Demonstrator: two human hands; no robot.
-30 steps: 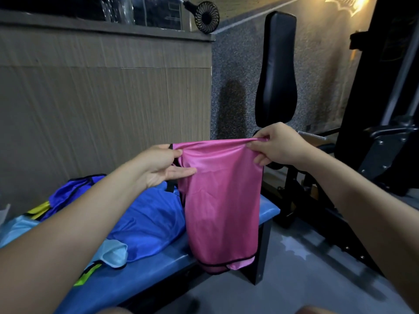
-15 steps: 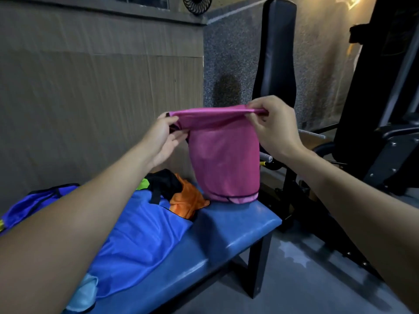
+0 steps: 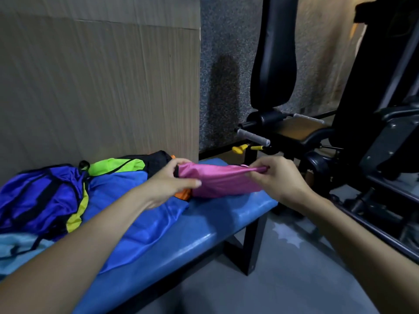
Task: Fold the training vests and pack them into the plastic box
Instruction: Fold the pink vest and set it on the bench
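The pink vest [image 3: 224, 181] is pinched at both ends: the left hand [image 3: 167, 182] grips its near-left edge with thumb on top, and the right hand [image 3: 280, 177] pinches the opposite corner in curled fingers. The fabric is stretched between the hands, and its lower part rests on the blue worktop [image 3: 204, 225].

Step in hand, as judged: the half-folded vest is being laid flat for the next fold. To do it well, tension should be kept even between both hands, edges aligned before release, and the cloth pressed flat, since the shiny fabric looks slippery and is likely to slide open. It should be kept off the orange vest [image 3: 182, 193] just below the left hand, so nothing gets caught in the fold.

Left of the left hand, the other vests lie unfolded: blue [image 3: 136, 207], purple w/ yellow trim [image 3: 40, 196], green [image 3: 113, 165]. The plastic box is not in view.

No brand, label or writing can be read; the picture is dim and somewhat blurred, so small print may be missed.
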